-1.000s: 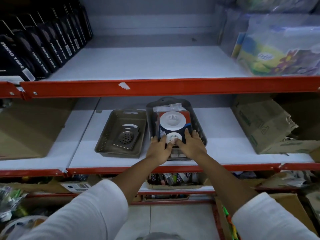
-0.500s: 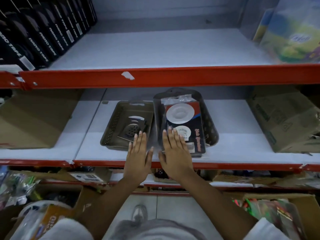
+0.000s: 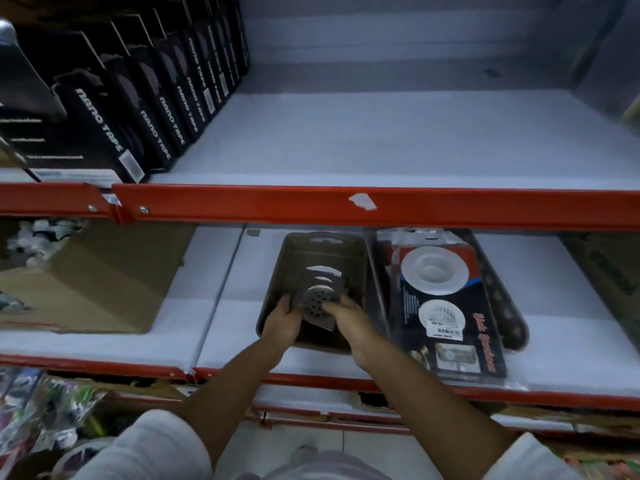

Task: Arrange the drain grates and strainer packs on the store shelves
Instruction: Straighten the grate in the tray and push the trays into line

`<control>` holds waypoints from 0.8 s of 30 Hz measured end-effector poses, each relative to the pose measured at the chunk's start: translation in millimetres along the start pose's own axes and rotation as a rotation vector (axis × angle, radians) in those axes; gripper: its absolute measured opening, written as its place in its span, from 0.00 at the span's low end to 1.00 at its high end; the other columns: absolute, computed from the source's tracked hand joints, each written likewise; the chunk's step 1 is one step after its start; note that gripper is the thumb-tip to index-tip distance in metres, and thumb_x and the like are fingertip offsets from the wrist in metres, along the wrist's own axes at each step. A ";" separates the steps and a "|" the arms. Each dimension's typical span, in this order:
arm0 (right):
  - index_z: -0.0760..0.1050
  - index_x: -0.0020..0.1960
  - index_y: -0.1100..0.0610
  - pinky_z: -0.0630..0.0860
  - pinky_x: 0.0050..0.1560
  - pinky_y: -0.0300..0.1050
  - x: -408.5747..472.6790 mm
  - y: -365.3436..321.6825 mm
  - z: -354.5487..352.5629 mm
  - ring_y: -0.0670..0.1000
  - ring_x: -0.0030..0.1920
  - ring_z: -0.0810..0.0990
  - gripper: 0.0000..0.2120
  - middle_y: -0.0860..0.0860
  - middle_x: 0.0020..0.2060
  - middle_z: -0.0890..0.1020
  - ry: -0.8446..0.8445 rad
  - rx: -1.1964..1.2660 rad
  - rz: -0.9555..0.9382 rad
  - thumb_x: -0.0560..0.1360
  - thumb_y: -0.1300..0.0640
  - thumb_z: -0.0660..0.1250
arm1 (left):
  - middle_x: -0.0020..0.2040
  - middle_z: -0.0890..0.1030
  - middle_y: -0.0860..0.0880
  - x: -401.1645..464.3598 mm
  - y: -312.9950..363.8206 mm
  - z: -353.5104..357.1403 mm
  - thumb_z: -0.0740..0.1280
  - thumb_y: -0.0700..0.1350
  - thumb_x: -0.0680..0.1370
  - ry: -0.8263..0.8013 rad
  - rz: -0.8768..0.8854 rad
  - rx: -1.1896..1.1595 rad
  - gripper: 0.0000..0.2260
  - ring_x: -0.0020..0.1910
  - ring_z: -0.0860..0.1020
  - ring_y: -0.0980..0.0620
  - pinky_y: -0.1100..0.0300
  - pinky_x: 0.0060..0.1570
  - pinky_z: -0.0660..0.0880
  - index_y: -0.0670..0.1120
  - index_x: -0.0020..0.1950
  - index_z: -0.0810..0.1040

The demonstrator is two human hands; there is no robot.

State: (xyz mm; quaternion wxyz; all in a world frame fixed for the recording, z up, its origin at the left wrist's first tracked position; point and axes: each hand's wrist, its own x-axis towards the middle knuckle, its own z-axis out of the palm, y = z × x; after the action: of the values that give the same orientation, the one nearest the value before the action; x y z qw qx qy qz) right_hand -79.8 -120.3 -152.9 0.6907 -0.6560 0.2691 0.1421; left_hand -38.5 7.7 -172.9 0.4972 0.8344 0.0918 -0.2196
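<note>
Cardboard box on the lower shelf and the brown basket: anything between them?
Nothing; head view shows bare white shelf between the cardboard box and brown basket.

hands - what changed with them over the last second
Both hands left the strainer pack in the right tray and moved left to the brown tray. The left hand and right hand now grip the drain grate from either side. Both trays and the strainer pack stayed put.
</note>
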 end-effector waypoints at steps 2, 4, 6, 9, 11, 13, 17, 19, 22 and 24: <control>0.67 0.71 0.57 0.70 0.59 0.46 13.4 -0.8 5.3 0.53 0.61 0.74 0.21 0.52 0.65 0.75 0.070 0.140 0.087 0.78 0.58 0.63 | 0.72 0.68 0.45 11.6 0.2 -5.5 0.60 0.44 0.80 -0.029 -0.063 -0.126 0.23 0.69 0.68 0.42 0.50 0.70 0.65 0.46 0.75 0.61; 0.67 0.69 0.58 0.70 0.59 0.47 19.6 -2.7 10.5 0.53 0.59 0.73 0.20 0.53 0.63 0.75 0.140 0.178 0.115 0.78 0.60 0.63 | 0.69 0.71 0.45 24.3 -0.3 -9.3 0.62 0.44 0.79 -0.071 -0.105 -0.165 0.21 0.65 0.71 0.42 0.50 0.65 0.69 0.46 0.72 0.64; 0.66 0.70 0.57 0.70 0.62 0.49 21.6 -1.1 11.7 0.55 0.62 0.73 0.21 0.54 0.65 0.75 0.169 0.188 0.128 0.78 0.61 0.63 | 0.65 0.72 0.45 28.5 2.3 -9.0 0.62 0.44 0.78 -0.092 -0.135 -0.114 0.19 0.61 0.72 0.43 0.53 0.61 0.71 0.46 0.69 0.67; 0.66 0.71 0.56 0.69 0.58 0.47 23.7 -1.9 16.1 0.54 0.60 0.73 0.22 0.55 0.64 0.75 0.201 0.188 0.108 0.77 0.62 0.63 | 0.58 0.76 0.45 32.2 1.0 -6.0 0.60 0.40 0.78 -0.133 -0.125 -0.108 0.15 0.56 0.73 0.46 0.57 0.55 0.69 0.44 0.65 0.71; 0.65 0.71 0.57 0.68 0.56 0.46 24.4 -2.8 17.0 0.53 0.57 0.73 0.22 0.55 0.63 0.75 0.215 0.181 0.099 0.77 0.62 0.62 | 0.55 0.76 0.45 30.9 0.0 -3.4 0.59 0.37 0.78 -0.153 -0.106 -0.112 0.13 0.55 0.73 0.47 0.58 0.52 0.69 0.43 0.63 0.72; 0.65 0.70 0.57 0.68 0.54 0.45 25.7 -3.7 17.5 0.52 0.55 0.72 0.22 0.54 0.59 0.75 0.216 0.168 0.089 0.77 0.63 0.62 | 0.55 0.76 0.46 29.7 1.3 -3.7 0.58 0.38 0.79 -0.149 -0.095 -0.126 0.13 0.54 0.73 0.48 0.58 0.51 0.68 0.44 0.62 0.72; 0.65 0.70 0.57 0.68 0.52 0.44 32.1 -2.8 20.8 0.52 0.54 0.73 0.23 0.53 0.56 0.76 0.211 0.134 0.075 0.76 0.67 0.60 | 0.59 0.76 0.45 33.9 -2.4 -5.3 0.58 0.40 0.80 -0.132 -0.064 -0.113 0.13 0.57 0.73 0.47 0.58 0.55 0.69 0.45 0.64 0.73; 0.65 0.71 0.55 0.68 0.52 0.44 34.5 -3.8 22.8 0.52 0.54 0.73 0.25 0.53 0.57 0.76 0.211 0.115 0.064 0.75 0.67 0.60 | 0.60 0.76 0.46 33.5 -3.1 -6.1 0.58 0.39 0.80 -0.144 -0.052 -0.090 0.14 0.57 0.73 0.48 0.58 0.56 0.69 0.45 0.64 0.72; 0.66 0.71 0.53 0.70 0.46 0.40 37.5 -4.5 24.3 0.52 0.55 0.74 0.26 0.52 0.58 0.77 0.205 0.095 0.039 0.75 0.67 0.61 | 0.62 0.76 0.45 35.2 -1.8 -7.4 0.58 0.38 0.79 -0.141 -0.036 -0.051 0.16 0.58 0.73 0.48 0.56 0.60 0.71 0.46 0.66 0.71; 0.66 0.71 0.52 0.71 0.47 0.40 39.6 -4.6 24.3 0.52 0.57 0.75 0.26 0.53 0.60 0.78 0.197 0.076 0.016 0.74 0.67 0.61 | 0.62 0.76 0.46 36.7 1.2 -7.9 0.58 0.38 0.79 -0.142 -0.016 -0.041 0.18 0.57 0.72 0.49 0.57 0.58 0.70 0.47 0.68 0.70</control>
State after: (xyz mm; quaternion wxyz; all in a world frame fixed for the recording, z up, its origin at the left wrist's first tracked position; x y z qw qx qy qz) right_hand -40.5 -103.1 -171.3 0.6842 -0.6378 0.3461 0.0723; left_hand -3.4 11.6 -185.6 0.5178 0.8054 0.0676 -0.2803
